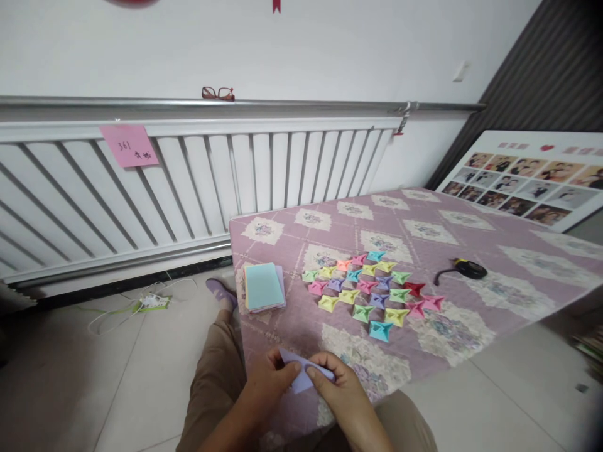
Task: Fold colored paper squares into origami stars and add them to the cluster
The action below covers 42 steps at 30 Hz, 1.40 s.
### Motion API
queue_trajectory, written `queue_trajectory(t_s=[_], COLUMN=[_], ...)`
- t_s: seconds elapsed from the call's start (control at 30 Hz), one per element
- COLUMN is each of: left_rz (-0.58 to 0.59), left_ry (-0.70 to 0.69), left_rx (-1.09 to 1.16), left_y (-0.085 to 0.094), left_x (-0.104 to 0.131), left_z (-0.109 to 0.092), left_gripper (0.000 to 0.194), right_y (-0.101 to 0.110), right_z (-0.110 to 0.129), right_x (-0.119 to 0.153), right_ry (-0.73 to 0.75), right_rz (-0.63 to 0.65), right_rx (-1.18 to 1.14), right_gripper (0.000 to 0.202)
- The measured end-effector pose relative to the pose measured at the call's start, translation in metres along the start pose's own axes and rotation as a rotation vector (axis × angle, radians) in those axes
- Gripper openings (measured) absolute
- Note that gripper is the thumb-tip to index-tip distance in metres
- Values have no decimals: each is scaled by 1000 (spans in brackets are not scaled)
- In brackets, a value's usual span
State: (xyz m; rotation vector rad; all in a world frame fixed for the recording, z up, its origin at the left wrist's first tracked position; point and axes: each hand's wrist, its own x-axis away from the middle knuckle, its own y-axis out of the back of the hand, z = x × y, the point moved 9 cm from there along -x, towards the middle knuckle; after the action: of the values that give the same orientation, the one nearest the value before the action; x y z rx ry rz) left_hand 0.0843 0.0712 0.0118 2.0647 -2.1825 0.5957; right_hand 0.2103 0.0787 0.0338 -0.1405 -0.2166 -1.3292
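A lavender sheet of paper [301,379], partly folded, is held between both hands over the near edge of the table. My left hand [269,380] pinches its left side, thumb on top. On its right side my right hand [338,383] grips the paper, with the thumb near the middle and fingers behind. A stack of coloured paper [265,286], light blue on top, lies to the left on the tablecloth. Several small folded paper pieces [377,300] in pink, yellow, green, blue, purple and red stand in rows beyond my right hand.
The table [292,245] has a purple patterned cloth. A black corded object [470,269] lies at its right. Behind are a white radiator [277,169] with a pink note [129,145], glasses [218,93] on the pipe and a photo board [527,176]. A power strip [154,302] sits on the floor.
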Motion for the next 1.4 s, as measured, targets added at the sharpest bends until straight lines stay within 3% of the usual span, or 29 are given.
queue_trajectory(t_s=[0.13,0.3,0.43,0.57,0.77,0.93,1.1,1.23,1.4], left_rz=[-50,36,123,154,65,94,34,1,-89], left_ry=[-1,55,70,-11,-38,-21,-49,-32,-26], left_rx=[53,-56,-141,-183,-241,-263,-137,-36,54], left_y=[5,0,-3,-9,-9,-19,-24,-26,-20], left_x=[-1,3,8,10,12,16,16,16,17], left_z=[6,13,13,-2,-10,-4,-1,6,12], left_gripper=[37,32,30,25,26,20,22,30,35], right_y=[4,1,4,6,0,3,8,4,2], right_z=[-14,-12,-7,0,6,4,5,0,-6], right_x=[4,6,4,4,6,5,6,8,11], right_ry=[-85,-85,-71,-42,-18,18,72,-3,-62], right_rz=[-90,-123,-119,-114,-143,-222,-262,-229,-236], right_rx=[-180,-388,-329,-194,-256,-332,-290,-245,-371], right_gripper=[36,37,40,42,40,38,38,37,52])
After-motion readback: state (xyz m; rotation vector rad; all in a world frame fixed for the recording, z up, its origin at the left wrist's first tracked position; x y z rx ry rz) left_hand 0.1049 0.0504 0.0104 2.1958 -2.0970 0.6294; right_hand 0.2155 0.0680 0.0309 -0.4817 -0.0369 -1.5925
